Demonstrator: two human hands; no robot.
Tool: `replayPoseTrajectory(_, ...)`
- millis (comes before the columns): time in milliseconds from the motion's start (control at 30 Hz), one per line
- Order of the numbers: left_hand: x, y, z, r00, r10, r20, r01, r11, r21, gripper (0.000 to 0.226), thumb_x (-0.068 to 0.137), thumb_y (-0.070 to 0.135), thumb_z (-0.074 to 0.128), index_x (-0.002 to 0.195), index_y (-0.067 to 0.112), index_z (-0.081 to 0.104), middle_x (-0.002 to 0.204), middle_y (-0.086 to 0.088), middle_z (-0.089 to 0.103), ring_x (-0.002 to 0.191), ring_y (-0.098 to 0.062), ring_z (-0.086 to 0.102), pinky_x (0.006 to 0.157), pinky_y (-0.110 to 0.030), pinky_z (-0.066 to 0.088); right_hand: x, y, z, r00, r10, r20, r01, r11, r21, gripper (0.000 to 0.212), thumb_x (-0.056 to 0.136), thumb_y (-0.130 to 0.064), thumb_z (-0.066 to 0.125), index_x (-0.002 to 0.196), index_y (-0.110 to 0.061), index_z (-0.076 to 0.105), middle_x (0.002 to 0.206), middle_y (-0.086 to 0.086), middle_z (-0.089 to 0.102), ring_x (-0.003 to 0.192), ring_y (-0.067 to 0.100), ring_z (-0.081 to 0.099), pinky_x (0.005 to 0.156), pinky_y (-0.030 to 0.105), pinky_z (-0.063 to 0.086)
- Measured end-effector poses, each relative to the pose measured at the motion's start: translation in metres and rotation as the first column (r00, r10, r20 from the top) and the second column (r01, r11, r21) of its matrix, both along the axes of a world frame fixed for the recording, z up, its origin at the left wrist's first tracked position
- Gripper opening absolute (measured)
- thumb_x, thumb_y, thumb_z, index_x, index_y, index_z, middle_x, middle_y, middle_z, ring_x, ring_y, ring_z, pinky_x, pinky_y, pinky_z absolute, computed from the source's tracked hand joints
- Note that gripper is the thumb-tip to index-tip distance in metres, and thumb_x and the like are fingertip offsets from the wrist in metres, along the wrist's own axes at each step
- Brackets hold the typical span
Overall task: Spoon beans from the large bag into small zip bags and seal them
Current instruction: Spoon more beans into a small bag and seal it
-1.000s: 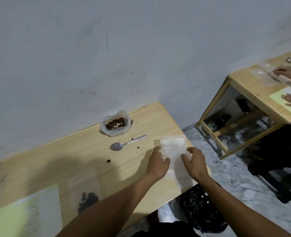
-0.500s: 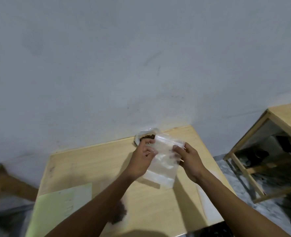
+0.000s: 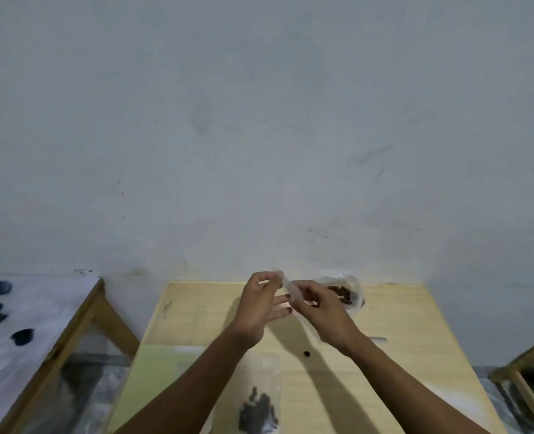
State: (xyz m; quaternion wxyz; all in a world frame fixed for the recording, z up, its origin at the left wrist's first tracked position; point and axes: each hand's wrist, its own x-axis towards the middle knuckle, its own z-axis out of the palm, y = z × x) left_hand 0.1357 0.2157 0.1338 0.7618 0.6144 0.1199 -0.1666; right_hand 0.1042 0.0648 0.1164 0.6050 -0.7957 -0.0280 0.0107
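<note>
Both my hands are raised above the far part of the wooden table [image 3: 397,314]. My left hand [image 3: 261,308] and my right hand [image 3: 319,308] pinch the top edge of a small clear zip bag [image 3: 287,288] between them; the bag is seen nearly edge-on and looks empty. The large open bag of brown beans [image 3: 342,292] stands just behind my right hand, at the table's far edge by the wall. A filled small zip bag with dark beans [image 3: 259,408] lies flat near the front. The spoon is mostly hidden behind my right forearm.
A pale green sheet [image 3: 152,383] lies at the table's front left. One loose bean [image 3: 306,353] rests mid-table. A second wooden table [image 3: 80,317] with a white cover and dark lumps stands to the left, another wooden frame [image 3: 525,371] to the right.
My view has swung left and up. I picked the small zip bag off the table's right edge, lifted it, and turned it edge-on between both hands.
</note>
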Motion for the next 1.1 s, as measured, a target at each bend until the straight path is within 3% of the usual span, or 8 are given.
replayPoseTrajectory(100,0.000,0.008,0.003,0.999,0.040,0.011,-0.040,0.998,-0.041,0.028,0.092,0.025,0.067,0.112,0.008,0.057,0.101,-0.003,0.070,0.080,-0.020,0.073,0.065,-0.035,0.057,0.001,0.008,-0.003,0.992,0.110,-0.069,-0.110,0.994,0.010,0.035,0.090,-0.038,0.069,0.124,-0.030,0.062,0.126,-0.017,0.063,0.119,-0.004,0.055,0.095,0.026,0.052)
replayPoseTrajectory(267,-0.002,0.010,-0.001,0.999,-0.023,0.024,0.025,0.995,-0.095,0.022,0.090,0.025,0.070,0.098,0.007,0.060,0.105,-0.011,0.073,0.100,-0.028,0.071,0.073,-0.039,0.059,0.006,0.009,-0.001,0.994,0.031,-0.104,-0.014,0.986,0.169,0.023,0.092,-0.043,0.065,0.110,-0.029,0.068,0.114,-0.008,0.071,0.111,0.011,0.065,0.095,0.032,0.051)
replayPoseTrajectory(467,-0.002,-0.003,-0.011,0.997,-0.064,0.038,0.065,0.997,-0.046,0.017,0.092,0.022,0.067,0.088,0.006,0.064,0.103,-0.014,0.073,0.100,-0.024,0.071,0.086,-0.046,0.059,0.006,0.003,-0.002,0.984,0.004,-0.180,0.038,0.973,0.226,0.030,0.090,-0.044,0.067,0.112,-0.023,0.068,0.109,-0.004,0.073,0.110,0.016,0.066,0.096,0.033,0.052)
replayPoseTrajectory(600,-0.003,-0.013,-0.017,0.999,-0.051,0.019,0.051,0.999,-0.002,0.015,0.090,0.016,0.069,0.081,0.009,0.061,0.099,-0.012,0.072,0.098,-0.019,0.072,0.083,-0.039,0.060,0.004,-0.002,-0.005,0.978,-0.007,-0.208,0.052,0.976,0.214,0.019,0.097,-0.036,0.059,0.104,-0.027,0.074,0.108,-0.004,0.074,0.110,0.016,0.066,0.099,0.039,0.050)
replayPoseTrajectory(733,-0.003,-0.024,-0.022,1.000,-0.019,0.013,0.018,0.997,0.076,0.015,0.090,0.006,0.061,0.076,0.008,0.057,0.090,-0.011,0.070,0.091,-0.020,0.071,0.085,-0.040,0.059,0.003,-0.007,-0.008,0.971,-0.150,-0.188,0.173,0.978,0.115,0.028,0.098,-0.014,0.051,0.091,-0.019,0.078,0.093,-0.003,0.076,0.099,0.022,0.069,0.088,0.037,0.057)
replayPoseTrajectory(867,-0.005,-0.032,-0.025,0.999,-0.001,0.043,-0.004,0.993,0.115,0.014,0.088,0.008,0.065,0.077,0.007,0.057,0.084,-0.008,0.067,0.083,-0.019,0.068,0.081,-0.037,0.060,0.001,-0.014,-0.012,0.983,-0.099,-0.154,0.101,0.995,0.000,0.024,0.098,-0.025,0.055,0.093,-0.026,0.078,0.092,-0.004,0.076,0.094,0.022,0.069,0.092,0.046,0.055)
replayPoseTrajectory(1000,-0.002,-0.032,-0.029,0.999,0.018,0.033,-0.021,0.996,0.092,0.003,0.086,0.005,0.066,0.086,0.006,0.063,0.095,-0.013,0.069,0.093,-0.025,0.070,0.081,-0.038,0.061,-0.005,-0.017,-0.008,0.980,0.046,-0.192,-0.014,0.987,0.163,0.021,0.098,-0.030,0.057,0.110,-0.032,0.075,0.106,-0.002,0.076,0.107,0.019,0.068,0.100,0.038,0.051)
replayPoseTrajectory(1100,-0.002,-0.029,-0.032,1.000,-0.003,0.024,0.001,0.995,0.102,0.006,0.086,0.002,0.063,0.083,0.007,0.068,0.100,-0.016,0.071,0.095,-0.024,0.071,0.079,-0.034,0.061,-0.009,-0.018,-0.007,0.985,0.053,-0.166,-0.025,0.985,0.170,0.019,0.096,-0.024,0.061,0.109,-0.029,0.074,0.102,-0.004,0.076,0.102,0.010,0.069,0.092,0.025,0.050)
